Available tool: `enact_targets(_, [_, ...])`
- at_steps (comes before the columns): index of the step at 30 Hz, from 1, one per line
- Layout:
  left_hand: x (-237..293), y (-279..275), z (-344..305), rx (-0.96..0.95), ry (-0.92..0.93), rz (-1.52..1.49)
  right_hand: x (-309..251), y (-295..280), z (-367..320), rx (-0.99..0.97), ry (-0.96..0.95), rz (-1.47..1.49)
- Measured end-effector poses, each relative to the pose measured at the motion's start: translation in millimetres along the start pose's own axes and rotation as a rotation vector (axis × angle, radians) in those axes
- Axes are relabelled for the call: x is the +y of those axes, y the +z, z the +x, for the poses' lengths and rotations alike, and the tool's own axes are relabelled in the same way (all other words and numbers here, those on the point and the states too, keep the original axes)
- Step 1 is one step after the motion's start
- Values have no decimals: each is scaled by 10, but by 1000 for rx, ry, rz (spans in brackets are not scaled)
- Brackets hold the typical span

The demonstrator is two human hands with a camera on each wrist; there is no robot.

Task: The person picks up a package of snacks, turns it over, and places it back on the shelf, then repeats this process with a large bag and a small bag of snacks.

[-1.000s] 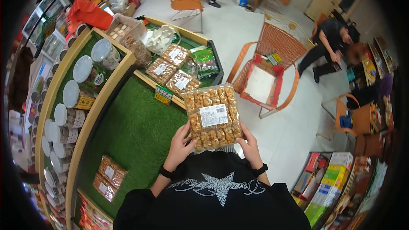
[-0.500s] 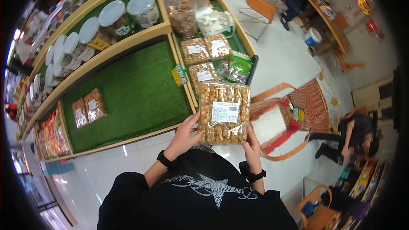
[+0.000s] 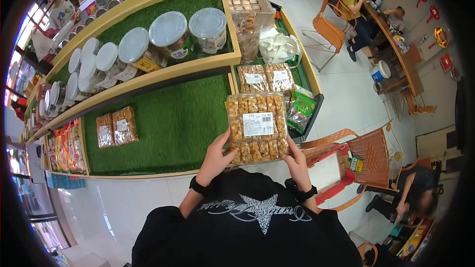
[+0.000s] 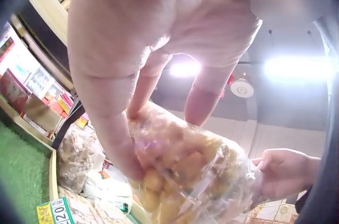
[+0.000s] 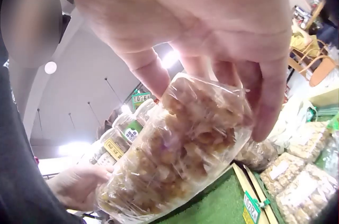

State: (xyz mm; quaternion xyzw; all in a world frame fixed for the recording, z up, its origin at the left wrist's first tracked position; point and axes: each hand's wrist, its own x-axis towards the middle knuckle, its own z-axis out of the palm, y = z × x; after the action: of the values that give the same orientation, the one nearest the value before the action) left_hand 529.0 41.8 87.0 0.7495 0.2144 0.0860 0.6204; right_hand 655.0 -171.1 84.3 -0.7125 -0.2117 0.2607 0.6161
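A square clear-wrapped pack of golden nut-like snack pieces (image 3: 257, 146) with a white printed label is held up in front of the chest. The left hand (image 3: 215, 159) grips its lower left edge, and the right hand (image 3: 297, 164) grips the lower right edge. In the left wrist view, left-hand fingers (image 4: 114, 139) wrap the end of the pack (image 4: 185, 166), with the right hand (image 4: 288, 167) at the far end. The right wrist view has right-hand fingers (image 5: 265, 102) curled round the pack (image 5: 169, 155); the left hand (image 5: 79, 184) holds the opposite end.
Two similar packs (image 3: 117, 126) lie on the green-lined shelf (image 3: 173, 118). More packs (image 3: 266, 77), a white bag (image 3: 279, 48) and a green packet (image 3: 303, 106) fill the right section. Lidded tubs (image 3: 168, 32) line the upper tier. A wicker chair (image 3: 368, 158) holds a red-edged box.
The view has turned left, so the shelf now spans the front and the wicker chair sits further right. Both hands keep hold of the pack, which now overlaps the shelf's right end.
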Motion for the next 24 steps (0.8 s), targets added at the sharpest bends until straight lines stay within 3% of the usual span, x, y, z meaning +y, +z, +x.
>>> enact_targets(9, [-137,84,675,-155,-115,-63,148,-160,512,36,136,141])
enact_targets(14, [-686,505,1076,-58,-243,-190,680,-480,1101,-63,259,207])
enact_targets(16, [-787,633,1348,-42,-264,-109,1025,-623,1404,-112,286,125])
enact_targets(17, [-717,647,1500,-76,-373,-9,1150,-695,1592,-135,328,102])
enact_targets(20, [-963,748,1987,-31,-375,79,1447,-856,2162,-230,312,-138])
enact_targets(22, [-1197,799,2325,94,-267,132,1551,-833,2552,-202,359,-55])
enact_targets(24, [-1235,775,2660,158,-309,141,1650,-807,2900,-240,318,-86])
